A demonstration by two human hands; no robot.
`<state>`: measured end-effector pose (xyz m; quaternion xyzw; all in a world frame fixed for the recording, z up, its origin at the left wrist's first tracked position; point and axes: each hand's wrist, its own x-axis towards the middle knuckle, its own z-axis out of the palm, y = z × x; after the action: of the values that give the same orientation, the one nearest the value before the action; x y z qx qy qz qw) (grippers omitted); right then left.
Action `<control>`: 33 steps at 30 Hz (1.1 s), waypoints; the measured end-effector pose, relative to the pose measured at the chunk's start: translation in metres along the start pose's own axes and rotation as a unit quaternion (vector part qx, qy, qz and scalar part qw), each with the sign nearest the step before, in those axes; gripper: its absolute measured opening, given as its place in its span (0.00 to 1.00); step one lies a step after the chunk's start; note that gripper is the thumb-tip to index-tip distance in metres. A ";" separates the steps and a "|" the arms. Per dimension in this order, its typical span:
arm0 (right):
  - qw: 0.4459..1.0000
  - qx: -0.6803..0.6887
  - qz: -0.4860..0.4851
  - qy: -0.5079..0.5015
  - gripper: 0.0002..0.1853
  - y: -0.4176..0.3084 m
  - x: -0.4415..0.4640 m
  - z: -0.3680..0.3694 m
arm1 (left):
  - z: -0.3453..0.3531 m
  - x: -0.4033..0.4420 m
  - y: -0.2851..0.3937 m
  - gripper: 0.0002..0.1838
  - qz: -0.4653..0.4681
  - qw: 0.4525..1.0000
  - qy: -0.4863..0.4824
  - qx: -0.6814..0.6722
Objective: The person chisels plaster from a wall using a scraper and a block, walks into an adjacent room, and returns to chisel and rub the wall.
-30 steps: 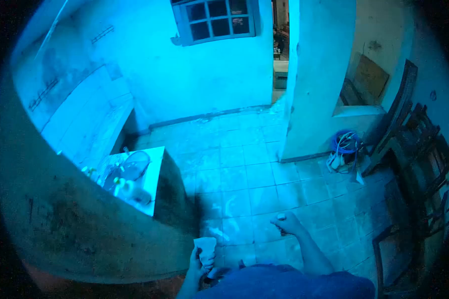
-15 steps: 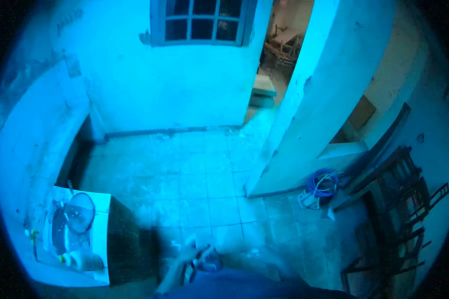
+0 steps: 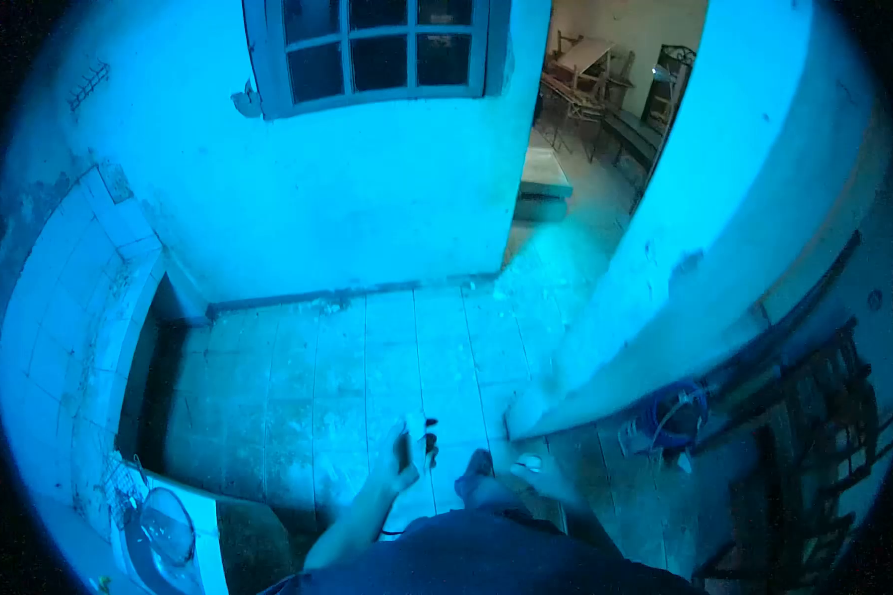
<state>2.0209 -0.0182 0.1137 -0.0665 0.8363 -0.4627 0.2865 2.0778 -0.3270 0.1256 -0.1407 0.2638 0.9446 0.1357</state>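
Observation:
My left hand [image 3: 403,462] is in front of my body, its fingers curled round a pale, elongated object [image 3: 416,436] whose kind I cannot make out. Lower right of it, my right hand [image 3: 548,482] is blurred and closed, with a small whitish thing [image 3: 529,462] showing at its fingers. The two hands are apart. Between them, a shoe [image 3: 477,463] shows on the tiled floor [image 3: 397,347].
A counter with a basin [image 3: 169,526] stands at lower left. Ahead is a wall with a barred window [image 3: 379,50]. A doorway shows stacked furniture [image 3: 580,74]. At right are a pillar [image 3: 655,258], a coiled hose [image 3: 677,415] and dark chairs [image 3: 814,466].
My view has turned right and forward, so the counter slides lower left. My hands, close together before, are now apart, the left one raised with the pale object.

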 end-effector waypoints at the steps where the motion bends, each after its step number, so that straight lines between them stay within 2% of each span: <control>1: 0.997 0.042 -0.064 -0.020 0.14 -0.018 0.028 -0.004 | 0.003 0.016 0.003 0.36 -0.005 0.998 0.012 -0.056; 2: 0.987 0.084 -0.129 -0.042 0.13 -0.038 0.057 -0.009 | -0.014 0.036 0.001 0.42 -0.022 0.996 -0.007 -0.087; 3: 0.986 0.084 -0.133 -0.052 0.13 -0.053 0.086 -0.014 | -0.013 0.045 0.008 0.42 -0.012 0.996 -0.001 -0.088; 5: 0.970 0.054 -0.187 -0.142 0.14 -0.081 0.147 -0.024 | -0.010 0.060 0.023 0.45 0.040 0.993 0.109 -0.017; 6: 0.969 0.051 -0.191 -0.149 0.14 -0.106 0.168 -0.033 | 0.008 0.063 0.040 0.46 0.051 0.987 0.153 0.001; 7: 0.956 0.099 -0.235 -0.148 0.15 -0.130 0.181 -0.042 | -0.003 0.075 0.053 0.38 0.060 0.989 0.132 -0.030; 8: 0.939 0.148 -0.274 -0.146 0.16 -0.145 0.190 -0.050 | -0.010 0.086 0.061 0.34 0.087 0.983 0.164 -0.004; 9: 0.939 0.146 -0.271 -0.151 0.16 -0.152 0.202 -0.056 | -0.009 0.096 0.073 0.30 0.113 0.974 0.194 0.021; 10: 0.933 0.150 -0.274 -0.181 0.15 -0.158 0.216 -0.063 | -0.029 0.106 0.087 0.26 0.103 0.978 0.165 0.077; 11: 0.925 0.154 -0.278 -0.207 0.13 -0.165 0.231 -0.072 | -0.049 0.119 0.091 0.25 0.113 0.983 0.130 0.058; 13: 0.931 0.150 -0.238 -0.232 0.14 -0.172 0.255 -0.090 | -0.055 0.148 0.112 0.26 0.066 0.990 0.011 -0.121; 14: 0.921 0.182 -0.289 -0.189 0.11 -0.164 0.276 -0.092 | -0.009 0.158 0.130 0.28 0.108 0.984 0.126 -0.071; 15: 0.905 0.213 -0.339 -0.145 0.08 -0.173 0.290 -0.098 | -0.012 0.182 0.145 0.28 0.071 0.983 0.151 -0.073; 16: 0.931 0.180 -0.295 -0.116 0.07 -0.183 0.297 -0.116 | -0.012 0.201 0.158 0.28 0.052 0.988 0.143 -0.039; 17: 0.932 0.181 -0.297 -0.106 0.07 -0.187 0.313 -0.126 | 0.004 0.218 0.181 0.29 0.032 0.990 0.136 -0.002; 19: 0.945 0.227 -0.236 -0.011 0.08 -0.193 0.348 -0.140 | -0.051 0.286 0.213 0.30 -0.051 0.999 0.013 0.000; 21: 0.946 0.230 -0.221 0.050 0.10 -0.192 0.391 -0.148 | -0.075 0.359 0.257 0.32 -0.084 0.996 0.004 0.036; 23: 0.951 0.163 -0.243 0.100 0.09 -0.204 0.425 -0.162 | -0.071 0.427 0.301 0.34 -0.054 0.992 0.007 0.112; 24: 0.964 0.118 -0.210 0.113 0.10 -0.197 0.448 -0.167 | -0.057 0.457 0.329 0.35 -0.049 0.992 -0.006 0.114; 26: 0.968 0.144 -0.169 0.113 0.12 -0.220 0.468 -0.180 | -0.054 0.513 0.374 0.34 -0.065 0.993 -0.084 0.049; 27: 0.967 0.174 -0.146 0.111 0.14 -0.233 0.479 -0.186 | -0.033 0.528 0.392 0.34 -0.072 0.993 -0.085 0.048; 29: 0.956 0.220 -0.140 0.134 0.14 -0.253 0.495 -0.194 | 0.018 0.546 0.421 0.33 -0.027 0.998 -0.053 0.025; 31: 0.943 0.264 -0.138 0.151 0.14 -0.262 0.515 -0.207 | 0.004 0.582 0.428 0.32 -0.009 0.998 -0.053 0.044; 33: 0.936 0.279 -0.132 0.172 0.16 -0.255 0.536 -0.225 | -0.001 0.608 0.425 0.31 0.032 0.995 0.011 0.096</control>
<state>1.4167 -0.1984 0.1888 -0.0131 0.6940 -0.7151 0.0821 1.3759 -0.5666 0.1149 -0.1289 0.3593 0.9171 0.1149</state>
